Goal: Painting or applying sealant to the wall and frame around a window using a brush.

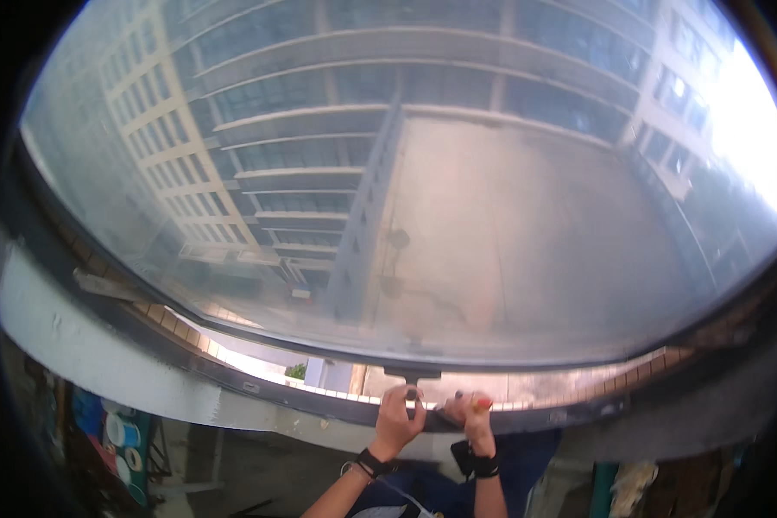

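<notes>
A large window sash (423, 354) is tilted outward over its dark frame (319, 406), leaving a gap along the bottom. A dark T-shaped window handle (412, 375) sits at the middle of the sash's lower edge. My left hand (395, 421) is closed around the lower end of this handle, its dark tip showing between thumb and fingers. Just to the right, my right hand (479, 427) is closed on a small tool with a red and yellow handle (482, 403). The tool's far end is too small to make out, close to the frame.
A white sill (147, 367) runs below the frame. Buckets and containers (123, 432) stand at the lower left. A green pipe-like object (603, 488) is at the lower right. Beyond the glass are a tall building (302, 173) and a pale paved area (527, 216) far below.
</notes>
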Available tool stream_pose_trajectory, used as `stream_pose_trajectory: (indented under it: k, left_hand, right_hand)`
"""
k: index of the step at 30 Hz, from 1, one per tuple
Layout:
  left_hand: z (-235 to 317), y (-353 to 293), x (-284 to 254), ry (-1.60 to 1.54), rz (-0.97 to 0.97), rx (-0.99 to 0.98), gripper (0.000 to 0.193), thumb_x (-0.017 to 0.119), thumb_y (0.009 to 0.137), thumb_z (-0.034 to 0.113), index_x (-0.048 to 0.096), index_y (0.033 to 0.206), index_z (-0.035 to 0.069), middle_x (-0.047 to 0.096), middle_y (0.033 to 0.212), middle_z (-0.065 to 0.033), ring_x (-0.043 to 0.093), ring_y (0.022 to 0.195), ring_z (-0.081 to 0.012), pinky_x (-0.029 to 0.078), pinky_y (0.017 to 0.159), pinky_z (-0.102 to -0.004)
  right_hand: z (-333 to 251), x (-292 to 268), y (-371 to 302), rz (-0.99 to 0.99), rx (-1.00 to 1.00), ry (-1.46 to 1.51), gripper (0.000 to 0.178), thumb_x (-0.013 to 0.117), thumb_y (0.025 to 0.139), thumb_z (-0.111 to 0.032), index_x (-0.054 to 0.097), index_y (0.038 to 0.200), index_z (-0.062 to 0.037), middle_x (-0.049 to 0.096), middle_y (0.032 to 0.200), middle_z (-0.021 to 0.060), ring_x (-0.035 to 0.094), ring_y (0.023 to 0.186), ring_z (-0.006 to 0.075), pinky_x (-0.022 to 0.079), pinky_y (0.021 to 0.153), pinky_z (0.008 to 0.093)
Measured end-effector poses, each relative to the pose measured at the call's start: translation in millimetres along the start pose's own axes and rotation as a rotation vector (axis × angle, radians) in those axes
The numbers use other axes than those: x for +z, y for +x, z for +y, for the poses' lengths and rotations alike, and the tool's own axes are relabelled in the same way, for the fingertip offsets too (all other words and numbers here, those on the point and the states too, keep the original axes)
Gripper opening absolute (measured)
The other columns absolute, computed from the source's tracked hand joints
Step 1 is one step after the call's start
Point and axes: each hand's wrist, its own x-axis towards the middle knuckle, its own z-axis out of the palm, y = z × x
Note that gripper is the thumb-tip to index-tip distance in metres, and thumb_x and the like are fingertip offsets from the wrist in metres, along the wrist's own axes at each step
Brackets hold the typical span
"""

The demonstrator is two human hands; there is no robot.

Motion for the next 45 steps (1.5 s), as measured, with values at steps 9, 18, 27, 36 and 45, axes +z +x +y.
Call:
stream_pose_trajectory:
  k: [9, 18, 27, 36, 45]
  left_hand:
    - [-4, -14, 13, 0.009, -0.013, -0.009, 0.028, 0.064, 0.072, 0.005, 0.055, 0.098, 0.001, 0.058, 0.094, -0.0122, 0.057, 0.089, -0.0308, 0.047, 0.081, -0.0371]
    - [2, -3, 11, -0.003, -0.007, 0.009, 0.025, 0.061, 0.073, 0.003, 0.054, 0.096, 0.001, 0.059, 0.09, -0.0096, 0.057, 0.087, -0.0291, 0.047, 0.08, -0.0366]
    - [0, -3, 9, -0.004, 0.027, 0.01, 0.02, 0.058, 0.072, 0.001, 0.054, 0.091, 0.006, 0.059, 0.087, -0.0073, 0.056, 0.084, -0.028, 0.046, 0.077, -0.0362]
    - [0, -7, 12, 0.029, -0.009, 0.0, 0.028, 0.061, 0.072, 0.002, 0.053, 0.099, 0.001, 0.058, 0.094, -0.0116, 0.056, 0.088, -0.0306, 0.047, 0.079, -0.0375]
    - [-4, -10, 12, 0.008, -0.021, -0.013, 0.036, 0.063, 0.072, 0.005, 0.054, 0.106, -0.002, 0.057, 0.099, -0.0128, 0.055, 0.094, -0.032, 0.047, 0.083, -0.0377]
  right_hand:
    - [-1, -16, 2, -0.037, -0.021, -0.08, 0.043, 0.046, 0.093, -0.015, 0.029, 0.054, -0.0111, 0.026, 0.048, -0.0035, 0.025, 0.045, 0.0099, 0.023, 0.047, 0.0278]
    - [-18, -92, 13, 0.17, -0.066, 0.016, 0.042, 0.044, 0.094, -0.023, 0.029, 0.056, -0.0138, 0.023, 0.048, -0.0044, 0.023, 0.042, 0.0085, 0.021, 0.044, 0.027]
    - [-45, -116, -9, 0.322, -0.201, -0.071, 0.042, 0.044, 0.095, -0.021, 0.029, 0.057, -0.013, 0.026, 0.048, -0.004, 0.024, 0.043, 0.0072, 0.02, 0.044, 0.0253]
    - [-19, -20, -16, 0.052, -0.303, -0.94, 0.028, 0.061, 0.078, -0.004, 0.049, 0.054, -0.0005, 0.047, 0.051, 0.0116, 0.044, 0.043, 0.0244, 0.034, 0.045, 0.032]
    - [7, 14, -10, -0.033, -0.345, -0.879, 0.026, 0.06, 0.077, -0.001, 0.046, 0.055, -0.0008, 0.044, 0.051, 0.0114, 0.043, 0.044, 0.0241, 0.031, 0.045, 0.033]
